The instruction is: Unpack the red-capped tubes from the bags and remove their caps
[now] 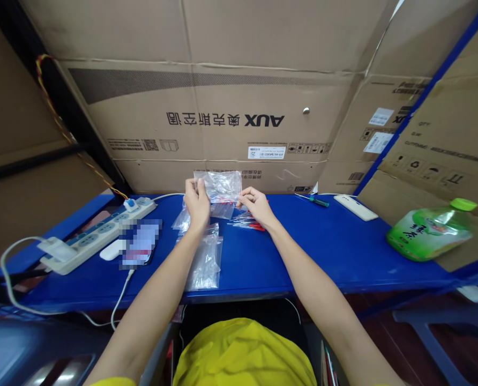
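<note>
A clear plastic zip bag (218, 185) is stretched between my hands, above the far part of the blue table (319, 246). My left hand (198, 202) pinches its left side with the thumb in front. At the lower right corner, my right hand (257, 205) closes its fingertips on the same bag. Thin pieces with red ends (252, 221) lie in a loose pile just under my right hand. Beneath my left wrist is a stack of more clear bags (206, 262), reaching toward the front edge. What the held bag contains, if anything, cannot be made out.
On the left are a white power strip (110, 230), a phone (140, 244) and a white cable (122, 295). A green screwdriver (317, 201), a white flat device (355, 207) and a green drink bottle (427, 233) lie to the right. Cardboard (223, 91) walls the back.
</note>
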Motion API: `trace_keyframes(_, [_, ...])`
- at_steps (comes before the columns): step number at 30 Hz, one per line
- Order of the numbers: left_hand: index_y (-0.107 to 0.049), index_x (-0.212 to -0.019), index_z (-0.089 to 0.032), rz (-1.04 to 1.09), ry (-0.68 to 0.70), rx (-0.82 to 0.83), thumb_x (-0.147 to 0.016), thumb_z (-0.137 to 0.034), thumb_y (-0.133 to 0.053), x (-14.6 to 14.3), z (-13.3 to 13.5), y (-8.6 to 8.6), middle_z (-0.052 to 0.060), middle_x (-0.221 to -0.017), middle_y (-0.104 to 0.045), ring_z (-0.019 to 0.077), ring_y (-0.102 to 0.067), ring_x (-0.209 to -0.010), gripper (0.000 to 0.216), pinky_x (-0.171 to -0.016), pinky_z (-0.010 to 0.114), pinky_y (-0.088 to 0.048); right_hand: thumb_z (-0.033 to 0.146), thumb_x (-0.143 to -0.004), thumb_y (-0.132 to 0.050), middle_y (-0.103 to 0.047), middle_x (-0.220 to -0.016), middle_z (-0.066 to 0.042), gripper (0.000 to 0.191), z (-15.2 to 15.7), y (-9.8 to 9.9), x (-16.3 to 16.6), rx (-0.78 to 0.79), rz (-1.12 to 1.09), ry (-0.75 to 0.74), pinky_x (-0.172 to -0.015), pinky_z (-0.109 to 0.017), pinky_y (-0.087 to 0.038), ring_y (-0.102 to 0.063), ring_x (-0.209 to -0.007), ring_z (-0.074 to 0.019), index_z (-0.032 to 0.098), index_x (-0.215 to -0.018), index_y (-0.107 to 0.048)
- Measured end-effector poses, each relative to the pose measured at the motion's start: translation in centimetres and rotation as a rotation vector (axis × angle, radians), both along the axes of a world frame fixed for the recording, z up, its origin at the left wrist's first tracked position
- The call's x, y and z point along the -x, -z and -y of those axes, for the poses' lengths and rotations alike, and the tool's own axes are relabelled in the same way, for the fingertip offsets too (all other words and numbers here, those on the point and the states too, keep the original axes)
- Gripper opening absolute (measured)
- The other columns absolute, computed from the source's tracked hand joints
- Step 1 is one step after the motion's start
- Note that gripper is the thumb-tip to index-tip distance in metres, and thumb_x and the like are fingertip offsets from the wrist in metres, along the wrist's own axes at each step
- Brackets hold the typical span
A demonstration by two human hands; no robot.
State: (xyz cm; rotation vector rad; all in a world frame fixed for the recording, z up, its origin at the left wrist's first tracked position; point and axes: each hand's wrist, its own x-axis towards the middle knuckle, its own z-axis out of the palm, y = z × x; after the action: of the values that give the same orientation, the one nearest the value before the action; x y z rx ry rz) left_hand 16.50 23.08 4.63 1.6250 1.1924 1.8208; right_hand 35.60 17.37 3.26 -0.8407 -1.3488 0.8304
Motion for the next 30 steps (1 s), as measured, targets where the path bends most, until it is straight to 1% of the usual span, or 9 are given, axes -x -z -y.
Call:
trace_keyframes(3, [-0.055, -0.097, -0.024, -0.07, -0.081, -0.012, -0.105, -0.057, -0.052, 0.2, 0.3, -0.5, -0.006, -0.056, -0.051, 0.0167, -0.051, -0.052, 0.034, -0.064, 0.029, -0.04, 0.063, -0.079, -0.081, -0.073, -0.071, -0.001, 0.045, 0.0, -0.3, -0.2, 0.0, 0.001, 0.041, -0.073, -0.032, -0.055, -0.066, -0.067, -0.0162, 0.022, -0.087, -0.064])
trace_keyframes(6, [-0.058, -0.105, -0.024, -0.164, -0.158, -0.016, -0.105, -0.048, -0.053, 0.5, 0.5, -0.8, -0.003, -0.063, -0.06, 0.0205, -0.061, -0.062, 0.024, -0.072, 0.032, -0.046, 0.064, -0.08, -0.078, -0.07, -0.07, -0.001, 0.044, 0.0, -0.3, -0.5, 0.028, 0.045, 0.067, -0.069, -0.031, -0.052, -0.063, -0.066, -0.0163, 0.022, -0.087, -0.064])
trace_keyframes(9, [-0.057, -0.125, -0.024, -0.244, -0.25, -0.095, -0.101, -0.042, -0.059, 0.7, 0.9, -1.1, 0.007, -0.102, -0.075, 0.0273, -0.07, -0.097, 0.03, -0.093, 0.04, -0.05, 0.062, -0.081, -0.075, -0.064, -0.067, 0.002, 0.041, 0.0, -0.1, -0.6, 0.024, 0.106, 0.129, -0.064, -0.03, -0.047, -0.057, -0.063, -0.0148, 0.022, -0.085, -0.064])
trace_keyframes(11, [-0.055, -0.135, -0.022, -0.304, -0.269, -0.2, -0.1, -0.04, -0.06, 0.8, 1.2, -1.4, 0.014, -0.131, -0.069, 0.0313, -0.063, -0.123, 0.04, -0.108, 0.046, -0.046, 0.059, -0.082, -0.074, -0.061, -0.068, 0.002, 0.038, 0.1, 0.0, -0.5, -0.012, 0.157, 0.179, -0.063, -0.029, -0.043, -0.053, -0.063, -0.0139, 0.022, -0.084, -0.065])
trace_keyframes(13, [-0.056, -0.138, -0.021, -0.374, -0.207, -0.286, -0.101, -0.041, -0.058, 0.7, 1.6, -1.9, 0.017, -0.144, -0.061, 0.0324, -0.055, -0.136, 0.042, -0.116, 0.048, -0.041, 0.056, -0.084, -0.073, -0.06, -0.071, 0.002, 0.036, 0.2, 0.0, -0.4, -0.044, 0.2, 0.21, -0.065, -0.029, -0.042, -0.051, -0.065, -0.014, 0.021, -0.082, -0.065])
trace_keyframes(16, [-0.067, -0.125, -0.022, -0.491, -0.004, -0.315, -0.103, -0.045, -0.055, 0.4, 1.8, -2.3, 0.012, -0.134, -0.069, 0.0302, -0.06, -0.13, 0.034, -0.115, 0.047, -0.042, 0.056, -0.086, -0.07, -0.06, -0.074, 0.001, 0.035, 0.3, -0.1, -0.1, -0.054, 0.21, 0.211, -0.068, -0.029, -0.043, -0.052, -0.068, -0.0147, 0.021, -0.083, -0.066])
trace_keyframes(20, [-0.073, -0.097, -0.021, -0.431, 0.223, -0.158, -0.103, -0.048, -0.055, -0.1, 1.4, -2.1, 0.007, -0.099, -0.079, 0.0239, -0.07, -0.094, 0.033, -0.093, 0.037, -0.052, 0.059, -0.088, -0.067, -0.06, -0.077, 0.0, 0.038, 0.3, -0.3, 0.0, -0.055, 0.178, 0.212, -0.067, -0.029, -0.044, -0.051, -0.069, -0.0148, 0.021, -0.085, -0.064])
trace_keyframes(23, [-0.072, -0.093, -0.02, -0.263, 0.323, -0.07, -0.1, -0.048, -0.059, -0.3, 1.1, -2.0, 0.004, -0.088, -0.077, 0.0195, -0.067, -0.081, 0.032, -0.079, 0.031, -0.052, 0.062, -0.086, -0.069, -0.059, -0.078, 0.0, 0.04, 0.1, -0.3, -0.1, -0.056, 0.127, 0.236, -0.067, -0.029, -0.045, -0.05, -0.07, -0.0149, 0.022, -0.086, -0.063])
trace_keyframes(30, [-0.068, -0.087, -0.019, -0.082, 0.484, 0.023, -0.092, -0.05, -0.068, -0.6, 1.6, -2.4, 0.002, -0.077, -0.068, 0.0168, -0.061, -0.072, 0.031, -0.068, 0.028, -0.048, 0.065, -0.085, -0.071, -0.058, -0.076, 0.0, 0.043, -0.2, -0.3, -0.6, -0.047, 0.076, 0.248, -0.067, -0.029, -0.047, -0.051, -0.07, -0.016, 0.023, -0.084, -0.063])
